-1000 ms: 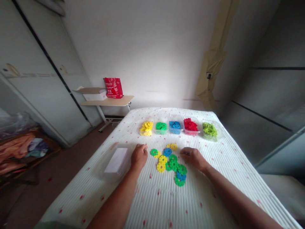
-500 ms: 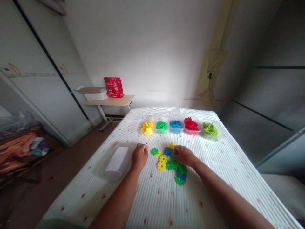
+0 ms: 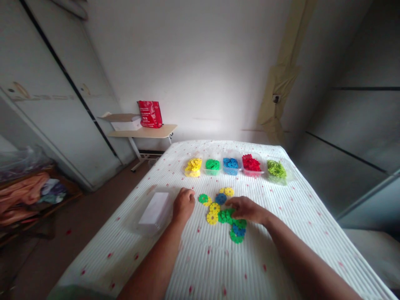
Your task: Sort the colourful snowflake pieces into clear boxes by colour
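Note:
My left hand [image 3: 183,204] rests on the cloth with its fingers curled into a loose fist, and nothing shows in it. To its right lies a joined figure of notched plastic discs. A green disc [image 3: 203,198] and yellow discs [image 3: 212,218] form its left side, a blue disc [image 3: 221,198] is near the top, and small yellow discs [image 3: 229,191] sit above. Over the right part, by the green discs [image 3: 225,216], hovers my right hand [image 3: 248,209], its thumb and fingers bent but apart; it covers some discs. Below are a blue disc [image 3: 238,230] and another green one [image 3: 236,238].
Clear tubs hold yellow [image 3: 193,166], green [image 3: 213,166], blue [image 3: 231,164], red [image 3: 251,163] and lime pieces [image 3: 276,169] in a row beyond the figure. Left of my left hand is a clear container [image 3: 134,227] with a white block [image 3: 154,207]. A side table [image 3: 150,132] stands farther back.
My right hand has drawn back slightly toward me and to the right, uncovering the small yellow discs at the top. The left hand stays put.

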{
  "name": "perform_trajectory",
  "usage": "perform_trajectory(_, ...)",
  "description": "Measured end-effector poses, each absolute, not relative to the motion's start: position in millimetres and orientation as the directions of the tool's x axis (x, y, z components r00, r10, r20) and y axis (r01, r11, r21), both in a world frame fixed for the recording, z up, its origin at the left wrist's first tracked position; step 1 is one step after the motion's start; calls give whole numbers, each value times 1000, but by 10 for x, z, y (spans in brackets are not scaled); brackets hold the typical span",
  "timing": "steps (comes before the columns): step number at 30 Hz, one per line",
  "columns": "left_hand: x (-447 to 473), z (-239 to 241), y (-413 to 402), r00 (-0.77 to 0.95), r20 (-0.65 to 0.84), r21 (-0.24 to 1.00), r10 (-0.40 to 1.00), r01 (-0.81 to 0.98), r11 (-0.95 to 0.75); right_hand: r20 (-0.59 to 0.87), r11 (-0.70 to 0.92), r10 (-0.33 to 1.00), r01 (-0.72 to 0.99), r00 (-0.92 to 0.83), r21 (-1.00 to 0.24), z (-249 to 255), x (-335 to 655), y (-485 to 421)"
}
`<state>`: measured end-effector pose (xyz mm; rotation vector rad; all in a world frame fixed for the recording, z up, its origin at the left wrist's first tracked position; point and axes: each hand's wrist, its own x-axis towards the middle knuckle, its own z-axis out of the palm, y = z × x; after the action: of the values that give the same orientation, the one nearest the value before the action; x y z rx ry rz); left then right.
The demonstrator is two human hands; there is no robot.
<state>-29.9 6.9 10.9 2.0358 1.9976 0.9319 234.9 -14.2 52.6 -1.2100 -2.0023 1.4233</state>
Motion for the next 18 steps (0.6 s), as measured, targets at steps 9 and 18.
perform_trajectory(9, -305, 103, 68, -68, 331, 509, 941, 853, -118, -160, 177, 791, 472, -590, -864, 510, 2283, -124)
perform_trajectory(18, -292, 116, 54, -67, 335, 515, 940, 848, -123, -162, -3, 788, 259, -594, -966, 582, 2307, -143)
